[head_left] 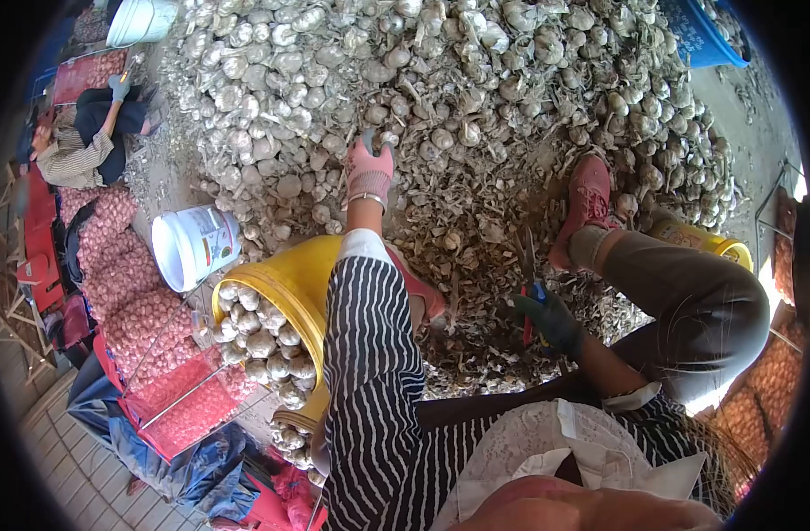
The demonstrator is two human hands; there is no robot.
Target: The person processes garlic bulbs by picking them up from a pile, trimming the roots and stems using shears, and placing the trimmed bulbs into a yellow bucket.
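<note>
My left hand (370,168), in a pink glove with grey fingertips, reaches forward to the near side of a large heap of garlic (334,71). Its fingers are closed around a garlic bulb (386,140). Lower and to the right, my right hand (554,320) wears a dark glove and grips pruning shears (526,257). Red and blue show on their handles, and the blades point away from me over loose garlic skins and stalks (476,257). Beside my left forearm, a tilted yellow bucket (294,265) holds trimmed garlic bulbs (259,332).
A white bucket (192,243) stands left of the yellow one. Red mesh sacks of garlic (126,274) line the left side, where another person (86,146) sits. A blue tub (702,35) stands at the upper right; another yellow bucket (702,239) lies behind my right leg.
</note>
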